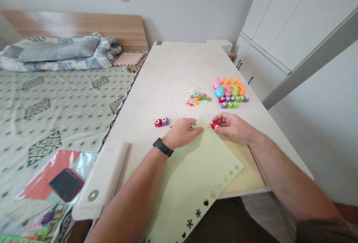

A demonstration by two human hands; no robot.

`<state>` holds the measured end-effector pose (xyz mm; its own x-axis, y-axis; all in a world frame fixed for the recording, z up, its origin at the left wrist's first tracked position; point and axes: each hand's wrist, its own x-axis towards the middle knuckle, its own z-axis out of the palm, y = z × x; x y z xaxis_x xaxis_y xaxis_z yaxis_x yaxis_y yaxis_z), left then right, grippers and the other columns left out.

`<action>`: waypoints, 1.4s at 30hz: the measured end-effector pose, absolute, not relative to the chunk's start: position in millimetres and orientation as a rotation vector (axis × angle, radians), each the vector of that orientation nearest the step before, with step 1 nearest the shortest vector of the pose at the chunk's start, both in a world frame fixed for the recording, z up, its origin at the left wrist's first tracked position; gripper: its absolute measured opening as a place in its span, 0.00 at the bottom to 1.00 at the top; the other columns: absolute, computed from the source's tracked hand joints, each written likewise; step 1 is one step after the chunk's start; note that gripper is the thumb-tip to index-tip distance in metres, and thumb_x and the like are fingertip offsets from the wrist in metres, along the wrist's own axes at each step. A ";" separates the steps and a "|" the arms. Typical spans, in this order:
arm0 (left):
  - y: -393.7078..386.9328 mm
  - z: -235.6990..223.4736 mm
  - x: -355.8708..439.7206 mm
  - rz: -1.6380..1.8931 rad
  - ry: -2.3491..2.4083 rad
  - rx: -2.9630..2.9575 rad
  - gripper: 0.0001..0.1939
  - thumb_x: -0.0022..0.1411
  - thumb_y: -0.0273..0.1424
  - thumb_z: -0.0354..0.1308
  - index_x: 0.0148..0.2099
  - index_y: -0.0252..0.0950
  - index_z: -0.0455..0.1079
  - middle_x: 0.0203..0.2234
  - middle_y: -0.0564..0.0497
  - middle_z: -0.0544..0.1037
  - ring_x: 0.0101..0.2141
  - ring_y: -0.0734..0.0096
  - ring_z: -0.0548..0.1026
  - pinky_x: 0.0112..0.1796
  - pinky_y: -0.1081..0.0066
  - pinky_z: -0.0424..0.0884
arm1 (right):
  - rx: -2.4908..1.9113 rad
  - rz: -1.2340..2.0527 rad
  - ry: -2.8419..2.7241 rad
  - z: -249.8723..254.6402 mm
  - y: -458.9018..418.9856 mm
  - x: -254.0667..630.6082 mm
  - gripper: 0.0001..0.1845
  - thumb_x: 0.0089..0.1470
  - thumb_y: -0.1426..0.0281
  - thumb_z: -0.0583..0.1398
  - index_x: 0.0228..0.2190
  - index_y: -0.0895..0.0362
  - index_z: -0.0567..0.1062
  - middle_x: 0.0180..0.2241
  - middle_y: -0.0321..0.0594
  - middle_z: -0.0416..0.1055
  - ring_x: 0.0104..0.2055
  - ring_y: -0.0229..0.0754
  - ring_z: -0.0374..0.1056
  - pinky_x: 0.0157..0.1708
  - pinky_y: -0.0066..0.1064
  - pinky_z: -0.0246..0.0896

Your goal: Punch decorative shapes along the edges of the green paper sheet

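A pale green sheet of paper [195, 161] slants across the table's near edge, with star, flower, heart and snowflake shapes cut along its borders. My left hand [183, 133], with a black band on the wrist, holds the sheet near its far corner, thumb on top; its other fingertips are partly hidden. Between the thumb and fingers of my right hand [231, 126] is a small red craft punch [215, 125], placed at the sheet's far right edge. Left of my left hand, a red punch [158, 122] and a purple punch [165, 121] stand side by side.
Small colourful paper cutouts [197, 97] lie in a heap beyond the sheet. Rows of larger lever punches [228, 88] and small punches [229, 105] stand at right. More paper [243, 164] lies beneath the sheet. A white machine [103, 179] occupies the left edge, beside a bed [69, 105].
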<state>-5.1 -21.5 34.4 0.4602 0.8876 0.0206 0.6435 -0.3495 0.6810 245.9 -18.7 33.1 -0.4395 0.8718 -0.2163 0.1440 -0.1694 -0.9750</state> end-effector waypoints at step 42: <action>-22.7 37.8 -4.0 0.524 1.281 2.101 0.18 0.64 0.43 0.53 0.30 0.35 0.70 0.22 0.53 0.71 0.24 0.73 0.65 0.25 0.71 0.54 | -1.215 1.575 -1.649 27.4 -27.2 233.2 0.25 0.44 0.65 0.72 0.44 0.57 0.73 0.37 0.42 0.76 0.39 0.41 0.71 0.44 0.38 0.68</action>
<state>-4.0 -22.7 37.8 0.4519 0.8919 0.0165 0.6478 -0.3409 0.6812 233.2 -27.2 27.4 -0.4395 0.8774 -0.1923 0.2321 -0.0959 -0.9680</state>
